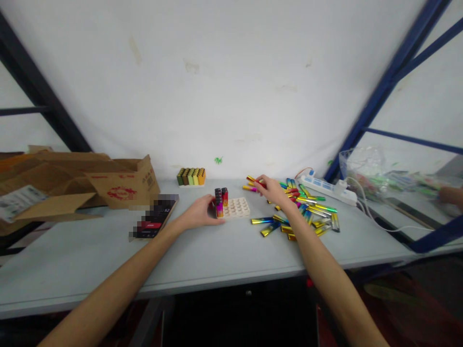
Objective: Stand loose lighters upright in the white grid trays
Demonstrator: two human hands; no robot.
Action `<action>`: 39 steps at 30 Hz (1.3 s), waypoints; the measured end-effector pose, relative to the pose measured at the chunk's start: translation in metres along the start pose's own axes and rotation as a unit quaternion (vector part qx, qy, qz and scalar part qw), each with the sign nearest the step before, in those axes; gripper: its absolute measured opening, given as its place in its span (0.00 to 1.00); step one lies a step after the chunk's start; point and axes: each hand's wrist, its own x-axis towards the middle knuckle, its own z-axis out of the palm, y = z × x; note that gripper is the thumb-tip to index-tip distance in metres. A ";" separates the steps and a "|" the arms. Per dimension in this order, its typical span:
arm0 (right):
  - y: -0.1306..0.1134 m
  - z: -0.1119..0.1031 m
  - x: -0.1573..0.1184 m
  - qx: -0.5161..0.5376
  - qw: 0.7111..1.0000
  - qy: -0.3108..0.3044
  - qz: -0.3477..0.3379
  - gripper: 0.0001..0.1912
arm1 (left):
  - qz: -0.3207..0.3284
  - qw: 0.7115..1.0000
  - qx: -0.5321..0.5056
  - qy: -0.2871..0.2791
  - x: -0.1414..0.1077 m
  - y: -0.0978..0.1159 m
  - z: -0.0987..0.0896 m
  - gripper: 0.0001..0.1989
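Note:
My left hand (202, 212) curves around the left end of a cream tray with round holes (238, 208), thumb along its front corner. Several lighters with dark tops and purple-to-red bodies (219, 205) stand upright in the tray's left part, beside my fingers. Farther right, my right hand (269, 189) pinches a shiny red lighter (259, 183) at the left side of a loose pile. That pile of shiny lighters (311, 208) in gold, blue, green and red lies partly under my right forearm.
A block of upright green-to-orange lighters (191, 177) stands by the wall. Left are a phone (157, 217) and an open cardboard box (123, 185). Right are a white power strip (328, 188) with a cable, blue metal posts (379, 86), plastic bags (365, 164) and another person's hand (450, 195).

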 end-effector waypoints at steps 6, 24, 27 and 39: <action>-0.011 0.013 0.002 0.190 0.978 0.084 0.022 0.21 | 0.000 1.000 -0.014 0.000 -0.001 0.001 0.000 0.28; -0.048 0.037 -0.005 0.470 0.880 -0.030 0.063 0.26 | 0.005 1.000 -0.015 0.009 0.000 -0.001 0.002 0.28; -0.049 0.042 -0.004 0.476 0.873 -0.046 0.094 0.26 | 0.008 1.000 -0.011 0.006 0.000 -0.001 0.002 0.28; -0.055 0.048 -0.002 0.459 0.878 -0.026 0.132 0.23 | 0.001 1.000 -0.010 0.004 -0.001 0.002 0.000 0.28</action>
